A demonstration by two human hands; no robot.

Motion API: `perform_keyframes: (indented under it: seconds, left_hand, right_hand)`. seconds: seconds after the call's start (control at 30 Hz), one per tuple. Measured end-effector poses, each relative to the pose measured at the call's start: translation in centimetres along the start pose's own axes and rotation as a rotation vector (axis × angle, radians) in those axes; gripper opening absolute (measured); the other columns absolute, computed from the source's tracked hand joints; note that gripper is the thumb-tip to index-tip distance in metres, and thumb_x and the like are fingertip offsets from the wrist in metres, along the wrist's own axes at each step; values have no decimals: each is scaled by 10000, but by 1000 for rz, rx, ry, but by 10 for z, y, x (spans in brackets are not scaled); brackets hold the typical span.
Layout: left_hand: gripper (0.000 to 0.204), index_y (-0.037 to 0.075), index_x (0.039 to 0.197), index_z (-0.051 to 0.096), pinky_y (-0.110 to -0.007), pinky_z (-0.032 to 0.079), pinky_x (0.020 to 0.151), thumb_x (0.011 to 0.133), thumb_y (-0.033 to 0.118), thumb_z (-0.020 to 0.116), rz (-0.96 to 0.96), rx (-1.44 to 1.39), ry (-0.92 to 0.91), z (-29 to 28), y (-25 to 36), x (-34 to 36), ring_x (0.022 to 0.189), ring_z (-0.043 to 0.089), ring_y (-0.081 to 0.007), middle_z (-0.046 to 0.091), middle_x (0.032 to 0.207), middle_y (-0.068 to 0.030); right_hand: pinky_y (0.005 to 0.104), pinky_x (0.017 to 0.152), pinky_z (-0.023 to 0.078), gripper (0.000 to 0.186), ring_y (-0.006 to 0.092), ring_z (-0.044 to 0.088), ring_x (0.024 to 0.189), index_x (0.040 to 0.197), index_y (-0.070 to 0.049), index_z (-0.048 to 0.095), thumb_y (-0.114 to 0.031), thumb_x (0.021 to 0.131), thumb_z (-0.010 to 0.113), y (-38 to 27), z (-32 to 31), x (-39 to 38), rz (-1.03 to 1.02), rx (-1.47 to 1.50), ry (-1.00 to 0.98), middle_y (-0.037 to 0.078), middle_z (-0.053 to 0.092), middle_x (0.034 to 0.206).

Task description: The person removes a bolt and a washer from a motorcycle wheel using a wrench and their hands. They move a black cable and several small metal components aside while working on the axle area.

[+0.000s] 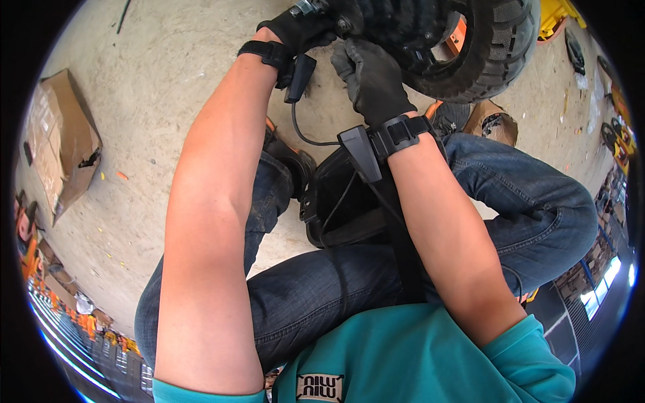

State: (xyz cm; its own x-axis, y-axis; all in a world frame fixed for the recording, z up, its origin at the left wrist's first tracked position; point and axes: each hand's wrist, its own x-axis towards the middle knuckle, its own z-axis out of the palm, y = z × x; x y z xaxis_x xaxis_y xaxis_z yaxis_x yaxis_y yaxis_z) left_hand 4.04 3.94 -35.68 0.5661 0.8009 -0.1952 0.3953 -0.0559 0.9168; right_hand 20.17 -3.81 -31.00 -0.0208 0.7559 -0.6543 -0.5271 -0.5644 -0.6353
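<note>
At the top of the head view is a wheel with a chunky black knobbly tyre (505, 50), joined to a dark mechanical assembly (383, 23). My left hand (302, 32), in a black glove, is at the assembly's left side, beside a shiny metal fitting (306, 7). Its fingers look closed, though dark parts blur their outline. Just below the assembly my gloved right hand (376, 77) is curled, fingers bent in against its underside. What either hand grips is hidden. Both wrists carry black straps with small dark boxes (357, 149), linked by a cable.
Between my bent legs in jeans (322, 282) lies a black bag-like item (336, 201). A torn cardboard box (64, 141) stands on the concrete floor (141, 114) at left. Another carton piece (494, 121) sits under the tyre. Yellow and orange parts (554, 17) line the right.
</note>
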Motion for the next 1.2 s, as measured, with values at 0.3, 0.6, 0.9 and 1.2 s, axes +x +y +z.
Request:
perform_keyframes:
  seconds: [0.3,0.6,0.9,1.2]
  left_hand:
    - [202,86,1023,635,-359,486,738,840,151,579,244,601,47,-1,-26,1,851,601,-246,647,939,-116]
    - [165,107,983,642,-329,433,565,862,157,542,-125,415,-142,0,7,8,645,560,-185,639,764,-92]
    - [141,96,961,643,-316,457,619,880,115,530,70,431,44,6,5,6,688,556,-174,615,756,-31]
    - [189,100,1026,636,-337,484,714,854,144,572,-131,14,-22,4,-23,3,812,600,-209,651,893,-73]
  right_hand:
    - [280,751,515,315,189,610,821,1059,43,528,-246,933,524,4,-7,2,-619,-673,-174,124,602,916]
    - [275,691,489,252,148,546,708,953,40,551,-206,936,503,-9,1,-5,63,-60,-22,85,571,842]
    - [257,614,435,174,133,491,658,892,16,560,-147,915,502,-1,-11,7,214,152,-75,70,544,792]
    - [246,590,413,229,111,458,650,902,7,537,-211,943,484,10,-21,19,260,327,-266,50,526,769]
